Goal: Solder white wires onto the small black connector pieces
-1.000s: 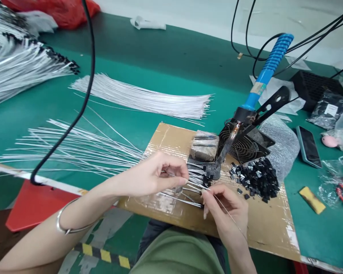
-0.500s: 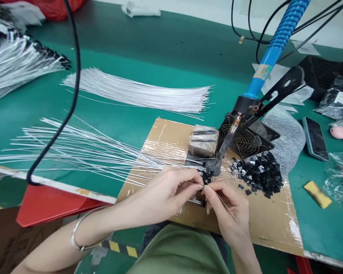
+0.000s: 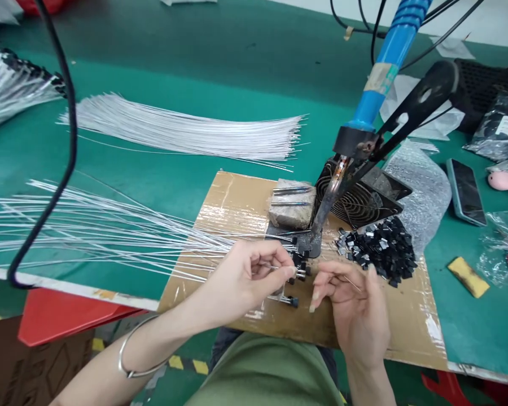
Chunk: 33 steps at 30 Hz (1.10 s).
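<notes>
The left hand [image 3: 249, 279] is pinching a white wire [image 3: 272, 267] crosswise — the right hand [image 3: 359, 307] is hovering just rightward, thumb spread, its hold on a thin strand [image 3: 354, 283] unclear.

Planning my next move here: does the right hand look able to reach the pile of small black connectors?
Probably yes. The right hand is close to the pile of small black connectors, and nothing seems to stand between them, though the thin wire across that hand might hinder picking.
</notes>
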Motion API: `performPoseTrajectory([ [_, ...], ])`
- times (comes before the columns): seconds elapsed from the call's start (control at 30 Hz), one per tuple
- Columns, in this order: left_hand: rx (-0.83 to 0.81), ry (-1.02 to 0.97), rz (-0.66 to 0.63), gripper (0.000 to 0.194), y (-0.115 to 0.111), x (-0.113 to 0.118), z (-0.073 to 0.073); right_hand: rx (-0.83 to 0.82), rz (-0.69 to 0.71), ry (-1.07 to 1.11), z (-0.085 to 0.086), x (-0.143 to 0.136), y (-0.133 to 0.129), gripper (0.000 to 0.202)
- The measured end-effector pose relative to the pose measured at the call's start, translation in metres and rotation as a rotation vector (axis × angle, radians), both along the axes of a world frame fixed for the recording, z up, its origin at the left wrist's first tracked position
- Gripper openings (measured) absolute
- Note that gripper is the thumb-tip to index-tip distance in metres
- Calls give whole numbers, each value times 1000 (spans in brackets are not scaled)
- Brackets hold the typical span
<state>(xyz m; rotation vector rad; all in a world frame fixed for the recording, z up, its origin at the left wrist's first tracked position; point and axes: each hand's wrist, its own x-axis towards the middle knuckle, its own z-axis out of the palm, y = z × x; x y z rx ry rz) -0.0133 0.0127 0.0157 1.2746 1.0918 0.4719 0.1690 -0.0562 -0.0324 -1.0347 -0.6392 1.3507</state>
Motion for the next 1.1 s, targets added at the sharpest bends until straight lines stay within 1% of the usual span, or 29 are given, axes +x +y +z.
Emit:
performPoseTrajectory([
  [0.07, -3, -17, 7, 22, 1, 1, 1, -32, -30, -69, -2, -4, -2, 44],
  [0.17, 7, -27, 15, 22, 3, 3, 2, -30, -17, -178, -5, -13, -5, 26],
  [0.3, 35, -2, 18, 22, 1, 4, 0, -35, -43, -168, -2, -23, -7, 15],
  [0.47, 36, 16, 36, 25, -4, 5, -5, -56, -51, -62, 4, -28, -6, 12],
  [0.63, 60, 16, 60, 25, -6, 6, -10, -161, -66, 9, 6, -29, -5, 12],
  [0.87, 48, 18, 54, 24, -8, 8, -8, -106, -9, 19, -2, -24, -5, 10],
  [1.1, 62, 41, 47, 27, -10, 7, -12, -119, 15, 0, -2, -22, -6, 11],
])
